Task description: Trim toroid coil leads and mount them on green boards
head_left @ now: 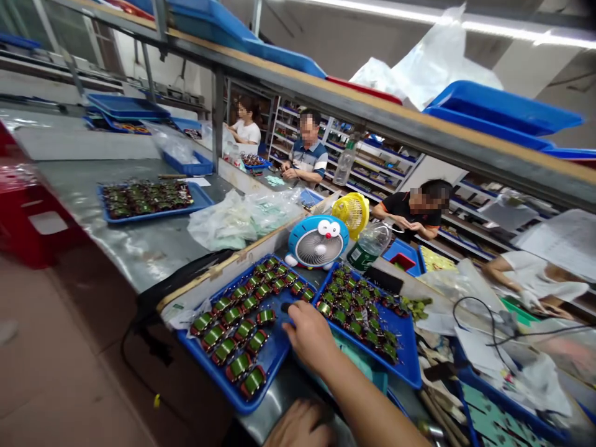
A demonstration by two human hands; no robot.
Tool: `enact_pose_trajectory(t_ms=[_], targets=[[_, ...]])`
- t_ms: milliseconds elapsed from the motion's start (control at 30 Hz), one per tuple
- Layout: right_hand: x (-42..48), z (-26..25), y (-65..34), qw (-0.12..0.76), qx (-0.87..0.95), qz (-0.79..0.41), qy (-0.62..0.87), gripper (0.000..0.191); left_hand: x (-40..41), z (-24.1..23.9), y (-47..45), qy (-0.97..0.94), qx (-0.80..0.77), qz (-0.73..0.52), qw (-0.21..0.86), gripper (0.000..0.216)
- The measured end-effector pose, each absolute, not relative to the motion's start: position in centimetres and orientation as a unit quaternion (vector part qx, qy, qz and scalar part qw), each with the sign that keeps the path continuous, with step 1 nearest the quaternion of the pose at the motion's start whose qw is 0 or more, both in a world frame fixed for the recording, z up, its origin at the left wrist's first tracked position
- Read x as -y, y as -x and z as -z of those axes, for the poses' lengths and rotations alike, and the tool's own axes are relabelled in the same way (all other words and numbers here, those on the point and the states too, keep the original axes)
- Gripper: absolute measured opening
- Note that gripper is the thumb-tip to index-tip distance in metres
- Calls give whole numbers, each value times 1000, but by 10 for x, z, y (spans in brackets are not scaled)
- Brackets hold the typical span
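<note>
My right hand [310,335] reaches forward between two blue trays, its fingers curled down at the right rim of the nearer blue tray [274,360]. A small dark thing shows at the fingertips, and I cannot make out what it is. That tray holds rows of green-taped coil parts [242,329]. The second blue tray [405,366] to the right holds several smaller green parts [358,310]. My left hand [298,427] lies low at the bottom edge over the steel bench top, with its fingers hidden.
A blue cartoon desk fan [317,241], a yellow fan [351,212] and a plastic bottle [370,245] stand behind the trays. Clear bags [242,217] and another parts tray [149,198] lie to the left. Cables and papers [484,335] clutter the right. Other people work across the bench.
</note>
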State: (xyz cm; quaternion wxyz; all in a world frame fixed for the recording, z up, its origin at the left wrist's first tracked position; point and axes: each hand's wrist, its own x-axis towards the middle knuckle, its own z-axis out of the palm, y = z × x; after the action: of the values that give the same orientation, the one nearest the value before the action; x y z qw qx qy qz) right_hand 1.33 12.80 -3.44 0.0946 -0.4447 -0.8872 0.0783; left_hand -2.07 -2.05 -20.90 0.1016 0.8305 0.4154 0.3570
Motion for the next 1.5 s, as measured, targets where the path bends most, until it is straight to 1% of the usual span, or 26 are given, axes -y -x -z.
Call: enact_pose_trajectory(t_ms=[133,233,300,400,433,533,567,600,633,700,767,833,933,967,1033,1100,1167,1267,1500], targets=[[-124,54,1,84,898,-128,412,27,17,212,22,-842,-379,-357,142,26],[-137,66,11,73,904,-153,392,22,13,205,23,-837,-367,-361,183,26],[-142,67,12,79,903,-165,388,20,11,195,28,-827,-363,-368,221,33],[-137,53,-7,123,889,-175,405,16,13,169,44,-805,-352,-382,287,52],[-131,44,-19,145,880,-178,415,15,15,158,52,-796,-347,-387,311,54],[-102,10,-65,215,847,-205,440,22,25,118,79,-755,-351,-404,379,41],[-90,-2,-80,234,838,-222,441,23,28,102,87,-717,-376,-416,414,39],[-76,-14,-93,249,830,-241,438,24,29,86,93,-603,-406,-452,517,39],[-62,-24,-103,261,822,-262,432,25,28,71,96,-482,-407,-481,609,45],[-38,-39,-113,277,809,-306,418,26,23,43,95,-339,-319,-470,750,64],[-19,-46,-114,295,794,-340,408,25,16,23,86,-286,-250,-449,808,67],[-8,-48,-110,330,771,-350,417,23,13,11,74,-254,-232,-432,834,66],[0,-43,-107,407,722,-332,450,16,14,1,61,-200,-237,-426,850,62],[3,-40,-108,433,705,-323,460,16,15,-1,58,-181,-238,-430,852,62],[9,-34,-114,489,664,-307,476,25,19,-5,55,-153,-233,-440,854,61],[16,-27,-125,527,618,-310,494,30,21,-7,53,-145,-223,-443,856,65],[24,-21,-137,536,578,-334,517,32,23,-9,52,-149,-215,-447,856,69],[36,-13,-150,509,555,-375,541,38,27,-11,50,-149,-218,-452,852,70],[48,1,-159,485,550,-424,531,41,32,-21,47,-139,-233,-440,856,72]])
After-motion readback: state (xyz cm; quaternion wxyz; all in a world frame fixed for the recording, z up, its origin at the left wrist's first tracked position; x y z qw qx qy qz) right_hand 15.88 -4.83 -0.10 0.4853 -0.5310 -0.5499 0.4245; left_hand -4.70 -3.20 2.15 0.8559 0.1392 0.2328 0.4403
